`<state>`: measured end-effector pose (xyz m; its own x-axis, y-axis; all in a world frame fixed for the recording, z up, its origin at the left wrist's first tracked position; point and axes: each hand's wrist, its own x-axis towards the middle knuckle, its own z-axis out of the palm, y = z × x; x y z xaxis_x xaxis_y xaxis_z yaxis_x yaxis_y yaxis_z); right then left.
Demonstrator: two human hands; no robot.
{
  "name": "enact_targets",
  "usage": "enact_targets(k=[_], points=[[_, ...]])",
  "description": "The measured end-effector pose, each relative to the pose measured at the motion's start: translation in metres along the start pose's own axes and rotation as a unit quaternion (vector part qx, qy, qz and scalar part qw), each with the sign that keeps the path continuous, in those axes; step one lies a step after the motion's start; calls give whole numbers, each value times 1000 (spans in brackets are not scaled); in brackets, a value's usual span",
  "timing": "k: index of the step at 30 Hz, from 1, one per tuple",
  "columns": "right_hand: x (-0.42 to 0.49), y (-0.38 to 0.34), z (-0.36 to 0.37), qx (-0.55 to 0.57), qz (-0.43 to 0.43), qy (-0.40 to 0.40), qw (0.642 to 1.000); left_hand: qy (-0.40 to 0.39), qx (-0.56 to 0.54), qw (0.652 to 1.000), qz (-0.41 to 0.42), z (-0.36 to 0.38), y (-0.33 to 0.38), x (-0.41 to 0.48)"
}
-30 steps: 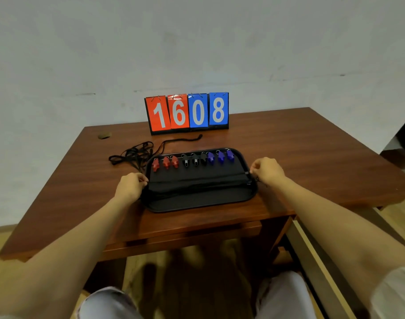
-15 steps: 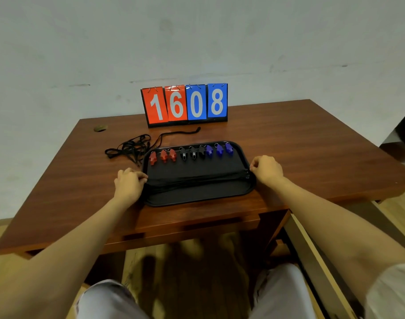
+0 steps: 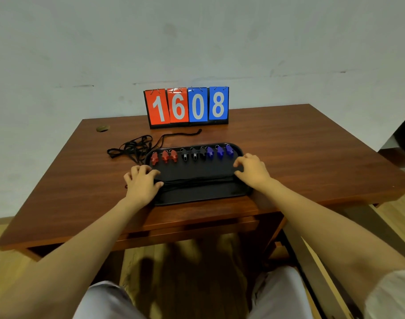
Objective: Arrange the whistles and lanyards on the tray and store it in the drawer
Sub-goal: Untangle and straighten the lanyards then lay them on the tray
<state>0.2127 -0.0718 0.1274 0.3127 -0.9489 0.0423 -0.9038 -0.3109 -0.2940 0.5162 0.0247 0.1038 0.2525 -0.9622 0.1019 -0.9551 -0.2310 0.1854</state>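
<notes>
We note: left hand, right hand shifted from tray ends onto it; grip spread, pinching nothing. Lanyard released across tray middle; 9 whistles at far rim. Tangled lanyards left of tray remain.

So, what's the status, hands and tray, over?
Left hand rests on left end of black oval plastic tray, right hand on right end. Red, black and blue plastic whistles lined up inside. Tangled black cord lanyards outside, on wooden table.

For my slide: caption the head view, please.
Left hand and right hand rest on the black tray of whistles.
</notes>
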Motion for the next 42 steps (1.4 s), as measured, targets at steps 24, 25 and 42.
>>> enact_targets(k=[24, 25, 42], points=[[182, -231, 85, 19, -230, -160, 960, -76, -91, 992, -41, 0, -109, 132], [183, -234, 89, 4, -246, -157, 956, -70, -94, 992, -38, 5, -113, 131], [158, -275, 92, 121, -247, -104, 956, 102, -188, 972, -96, -18, -128, 102]])
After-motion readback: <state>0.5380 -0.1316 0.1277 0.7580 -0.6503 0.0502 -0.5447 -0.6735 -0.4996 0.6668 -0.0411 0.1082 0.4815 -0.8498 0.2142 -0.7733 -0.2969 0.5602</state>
